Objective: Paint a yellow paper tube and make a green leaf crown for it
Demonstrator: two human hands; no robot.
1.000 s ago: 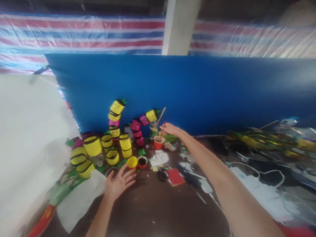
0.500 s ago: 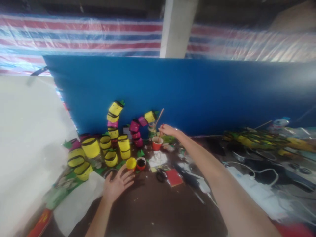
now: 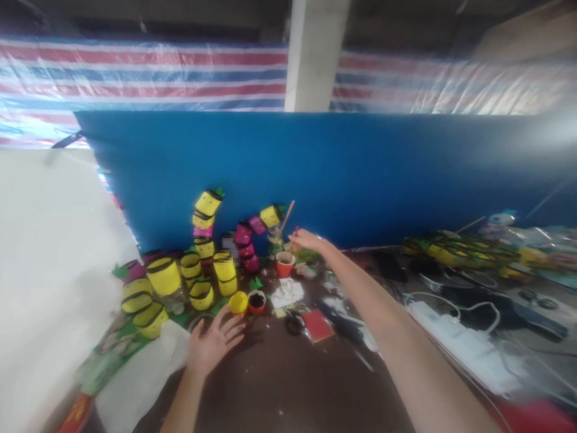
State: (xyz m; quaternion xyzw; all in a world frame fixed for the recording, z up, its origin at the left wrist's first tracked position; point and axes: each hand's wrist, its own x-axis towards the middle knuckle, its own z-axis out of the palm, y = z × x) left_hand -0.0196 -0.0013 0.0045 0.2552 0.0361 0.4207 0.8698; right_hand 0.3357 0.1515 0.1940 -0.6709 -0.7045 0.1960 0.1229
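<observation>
The right hand [image 3: 307,240] is closed in a pinch on a thin tool [image 3: 295,231], directly above the red cup [image 3: 284,267]; whether the tool's lower end touches the cup's inner wall cannot be told. The left hand [image 3: 211,347] is apart from it, at the near left, empty, with palm up and fingers spread beside the yellow pot [image 3: 238,302]; contact with the pot cannot be confirmed. For good control, the tool should be gripped lightly and held near upright, moved from the fingers rather than the forearm, and lifted clear of the rim before any sideways travel. A light cup may tip if the rim is pushed; the free left hand could steady it. The slanted stick [image 3: 287,218] just behind the cup calls for clearance on the far side. The dark-filled pot [image 3: 256,302] and crumpled white tissue [image 3: 287,292] lie on the near side, so drips should be shed inside the cup. Farther left, the yellow banded cylinders [image 3: 163,276] stand close together on the table [image 3: 279,385] and should be avoided by the left hand.
</observation>
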